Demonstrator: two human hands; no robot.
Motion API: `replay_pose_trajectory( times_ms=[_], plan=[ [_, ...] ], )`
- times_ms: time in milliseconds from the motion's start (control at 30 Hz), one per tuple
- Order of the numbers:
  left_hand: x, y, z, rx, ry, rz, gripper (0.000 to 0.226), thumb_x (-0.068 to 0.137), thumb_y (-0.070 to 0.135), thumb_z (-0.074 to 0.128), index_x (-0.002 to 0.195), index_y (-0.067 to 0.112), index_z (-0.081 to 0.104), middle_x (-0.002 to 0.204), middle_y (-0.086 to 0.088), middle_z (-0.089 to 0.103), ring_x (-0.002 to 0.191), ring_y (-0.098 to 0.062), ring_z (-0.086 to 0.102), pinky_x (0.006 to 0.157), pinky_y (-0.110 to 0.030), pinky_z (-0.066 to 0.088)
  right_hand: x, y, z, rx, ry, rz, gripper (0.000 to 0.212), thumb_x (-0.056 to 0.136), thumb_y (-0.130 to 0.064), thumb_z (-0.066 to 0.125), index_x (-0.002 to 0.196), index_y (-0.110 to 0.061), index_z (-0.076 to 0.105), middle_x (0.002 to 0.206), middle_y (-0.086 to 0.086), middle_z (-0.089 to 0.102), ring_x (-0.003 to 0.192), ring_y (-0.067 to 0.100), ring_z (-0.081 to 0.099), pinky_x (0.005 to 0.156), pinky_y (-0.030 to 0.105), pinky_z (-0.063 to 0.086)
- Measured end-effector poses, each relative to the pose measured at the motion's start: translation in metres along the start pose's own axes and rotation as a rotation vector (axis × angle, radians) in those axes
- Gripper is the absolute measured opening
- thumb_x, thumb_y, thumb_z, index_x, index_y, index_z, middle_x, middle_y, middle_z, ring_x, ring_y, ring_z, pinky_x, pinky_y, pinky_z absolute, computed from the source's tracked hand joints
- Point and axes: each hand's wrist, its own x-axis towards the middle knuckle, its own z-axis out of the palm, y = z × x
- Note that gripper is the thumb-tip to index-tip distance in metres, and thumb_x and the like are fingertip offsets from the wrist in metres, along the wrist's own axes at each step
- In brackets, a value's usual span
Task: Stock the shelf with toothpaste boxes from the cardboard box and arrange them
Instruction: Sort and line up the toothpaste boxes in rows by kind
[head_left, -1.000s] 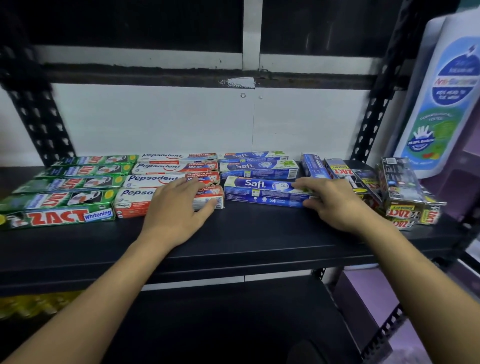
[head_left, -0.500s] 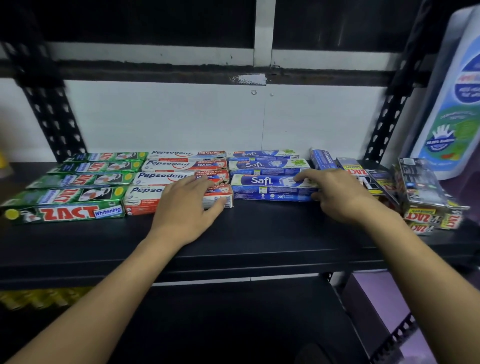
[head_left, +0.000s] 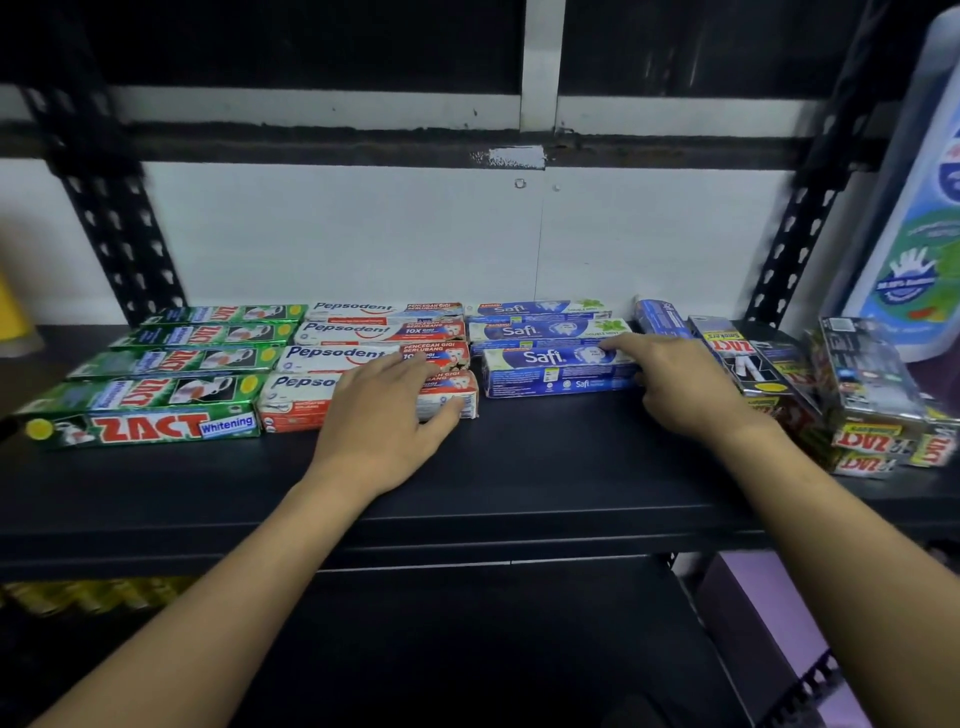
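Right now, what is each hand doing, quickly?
Left hand: open, resting flat on the front Pepsodent box.
Right hand: open, fingers touching the front Safi box at its right end.

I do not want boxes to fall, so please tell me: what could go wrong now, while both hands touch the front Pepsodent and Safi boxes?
1. The right hand presses one end of the front Safi box; it may swing askew.
2. The untidy black Zact pile sits beside that wrist; a bump might topple it.
3. The left hand lies on the front Pepsodent box, whose end looks worn; pressure may dent it.
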Motion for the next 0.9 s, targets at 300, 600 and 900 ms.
replay_pose_trajectory(
  times_ms=[300, 600, 900],
  plan=[
    [0.002, -0.001, 0.004, 0.044, -0.013, 0.021, 0.066, 0.094, 0.065, 0.032, 0.148, 0.029, 0.040, 0.159, 0.007, 0.031, 0.147, -0.013, 0.022, 0.118, -0.037, 0.016, 0.002, -0.049, 0.021, -0.166, -0.046, 0.067, 0.049, 0.102, -0.045, 0.036, 0.149, -0.031, 0.033, 0.143, 0.009, 0.048, 0.132, 0.035, 0.039, 0.107, 0.053, 0.032],
    [0.001, -0.002, 0.006, 0.072, 0.011, 0.002, 0.064, 0.093, 0.066, 0.035, 0.145, 0.030, 0.044, 0.154, 0.010, 0.039, 0.144, -0.011, 0.028, 0.118, -0.035, 0.012, 0.005, -0.060, 0.028, -0.186, 0.011, 0.127, 0.043, 0.102, -0.046, 0.033, 0.142, -0.033, 0.041, 0.137, 0.006, 0.053, 0.130, 0.033, 0.043, 0.106, 0.050, 0.032],
    [0.002, -0.001, 0.005, 0.064, 0.050, 0.017, 0.066, 0.088, 0.070, 0.031, 0.135, 0.030, 0.054, 0.143, 0.010, 0.052, 0.135, -0.012, 0.042, 0.115, -0.038, 0.021, 0.004, -0.060, 0.031, -0.099, 0.066, 0.136, 0.047, 0.099, -0.043, 0.041, 0.144, -0.029, 0.044, 0.150, 0.009, 0.043, 0.136, 0.035, 0.038, 0.110, 0.052, 0.030]
  ],
)
